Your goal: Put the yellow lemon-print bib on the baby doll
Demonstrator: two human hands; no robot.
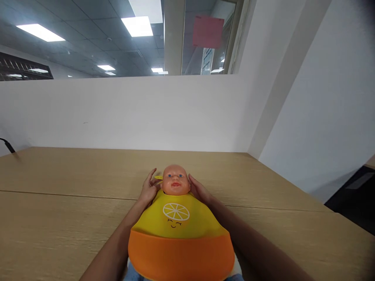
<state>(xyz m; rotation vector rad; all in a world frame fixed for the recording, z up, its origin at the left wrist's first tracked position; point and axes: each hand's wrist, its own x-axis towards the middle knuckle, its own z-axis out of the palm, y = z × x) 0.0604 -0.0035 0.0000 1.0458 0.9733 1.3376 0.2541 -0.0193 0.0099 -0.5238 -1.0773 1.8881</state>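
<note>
A bald baby doll [175, 181] faces up toward the person at the near middle of the wooden table [73, 171], a yellow bib [149, 224] spread over its chest. I can see a white citrus slice [176, 212] printed on the bib, a little smiling face [174, 224] beneath it, and a wide orange pocket [180, 255] bulging along the near edge.

Both bare hands are up by the doll's head, one on each side. The left hand [150, 190] is loosely curled, a fingertip lifted away from the thumb, just beside a yellow strap [158, 177] that pokes out left of the head — whether it grips the strap, I can't tell. The right hand [199, 190] sits close against the other side, its fingers partly hidden behind the head, so what they hold I can't make out. Some blue cloth [131, 274] shows below the pocket.

Beyond the table's far edge stands a white wall [131, 113], with glass above it and a pink sheet [207, 32] at the far right of the pane. A black cable [9, 146] reaches in at the far left; something black [354, 199] stands off to the right.
</note>
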